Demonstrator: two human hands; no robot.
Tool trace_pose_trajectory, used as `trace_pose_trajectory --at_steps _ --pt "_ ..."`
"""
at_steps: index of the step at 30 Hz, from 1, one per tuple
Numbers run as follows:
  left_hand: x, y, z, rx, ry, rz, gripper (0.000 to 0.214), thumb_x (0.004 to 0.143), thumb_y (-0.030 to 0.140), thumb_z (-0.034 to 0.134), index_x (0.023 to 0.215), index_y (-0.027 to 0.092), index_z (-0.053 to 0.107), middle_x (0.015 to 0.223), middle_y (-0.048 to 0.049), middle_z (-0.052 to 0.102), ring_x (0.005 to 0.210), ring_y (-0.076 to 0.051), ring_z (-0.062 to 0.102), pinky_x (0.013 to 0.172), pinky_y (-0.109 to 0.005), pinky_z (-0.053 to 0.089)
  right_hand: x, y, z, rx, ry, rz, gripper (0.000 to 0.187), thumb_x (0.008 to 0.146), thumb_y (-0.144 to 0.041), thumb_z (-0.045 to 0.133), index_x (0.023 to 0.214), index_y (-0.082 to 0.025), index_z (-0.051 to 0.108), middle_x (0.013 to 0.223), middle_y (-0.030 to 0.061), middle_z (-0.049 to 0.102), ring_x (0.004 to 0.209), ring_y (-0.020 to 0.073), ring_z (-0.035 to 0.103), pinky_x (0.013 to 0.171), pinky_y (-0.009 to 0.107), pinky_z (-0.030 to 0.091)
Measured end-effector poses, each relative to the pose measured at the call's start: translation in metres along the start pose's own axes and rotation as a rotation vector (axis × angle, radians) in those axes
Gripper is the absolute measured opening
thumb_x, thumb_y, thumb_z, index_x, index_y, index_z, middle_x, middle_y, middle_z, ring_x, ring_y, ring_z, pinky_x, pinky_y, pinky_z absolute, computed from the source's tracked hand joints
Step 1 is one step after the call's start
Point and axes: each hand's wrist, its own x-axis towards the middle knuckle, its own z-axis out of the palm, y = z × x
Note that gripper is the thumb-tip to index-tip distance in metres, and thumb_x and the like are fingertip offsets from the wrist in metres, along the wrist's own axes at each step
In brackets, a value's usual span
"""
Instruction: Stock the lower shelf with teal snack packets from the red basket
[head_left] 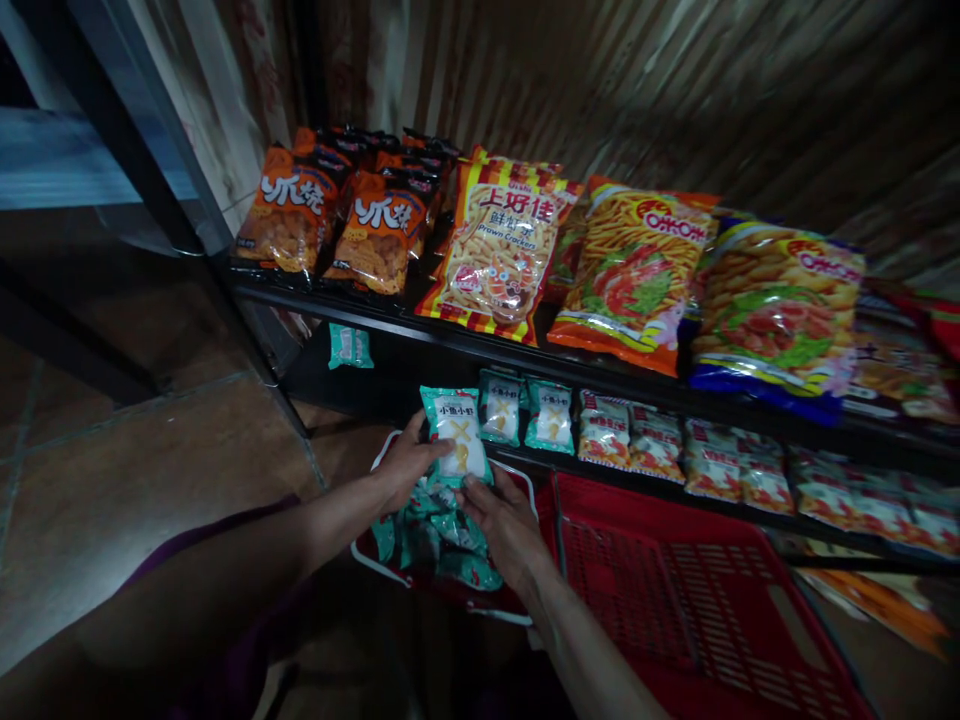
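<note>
Between my two hands is a small teal and white snack bag (459,436), its printed front facing up. My left hand (407,458) grips the bag's left side, thumb laid across the front. At the bottom right corner, the fingers of my right hand (504,520) pinch the same bag. Beneath the hands stands a basket (363,540) with a pale handle, filled with several teal snack bags (439,535). Just beyond the held bag, two matching teal bags (551,415) stand on the lower shelf.
A red plastic basket (720,600) sits right of my hands. On the lower shelf (315,385) are several small red and white bags (656,440) and one teal packet (350,346) at the left. Larger snack bags (499,245) line the upper shelf. A black post (247,330) rises at left.
</note>
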Motion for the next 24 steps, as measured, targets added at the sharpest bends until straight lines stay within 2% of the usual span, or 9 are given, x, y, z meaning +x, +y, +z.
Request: trace_pose_trajectory --at_steps 3,7,13,24 --pt "0.0 0.001 0.0 0.018 -0.019 -0.01 0.067 0.07 0.019 0.068 0.131 0.022 0.042 0.107 -0.0098 0.065 0.087 -0.021 0.065 0.074 -0.033 0.052 0.001 0.002 0.0 -0.01 0.012 -0.006 0.059 0.049 -0.03 0.085 0.102 -0.019 0.063 0.086 0.0011 0.07 0.065 0.0109 0.063 0.064 0.024 0.054" --pt "0.0 0.001 0.001 0.023 -0.06 -0.033 0.077 0.07 0.024 0.07 0.137 0.027 0.033 0.107 -0.0078 0.064 0.087 -0.02 0.065 0.076 -0.033 0.052 0.002 0.0 0.0 -0.015 0.038 -0.019 0.059 0.048 -0.031 0.085 0.102 -0.02 0.063 0.082 0.0007 0.07 0.06 0.0102 0.061 0.061 0.024 0.053" --pt "0.005 -0.002 0.005 0.032 -0.13 -0.037 0.088 0.066 0.02 0.074 0.14 0.029 0.028 0.11 -0.0072 0.062 0.093 -0.02 0.064 0.083 -0.033 0.05 0.005 -0.005 -0.004 0.003 0.062 -0.032 0.057 0.048 -0.031 0.084 0.099 -0.019 0.064 0.082 0.0007 0.069 0.06 0.0096 0.06 0.06 0.024 0.052" --pt "0.019 -0.013 0.019 0.061 -0.034 -0.038 0.085 0.067 0.015 0.069 0.141 0.028 0.031 0.112 -0.0079 0.06 0.092 -0.019 0.062 0.083 -0.033 0.05 0.016 -0.007 -0.016 -0.04 0.073 -0.056 0.051 0.054 -0.031 0.082 0.1 -0.019 0.064 0.079 0.0 0.069 0.061 0.0104 0.061 0.058 0.023 0.051"
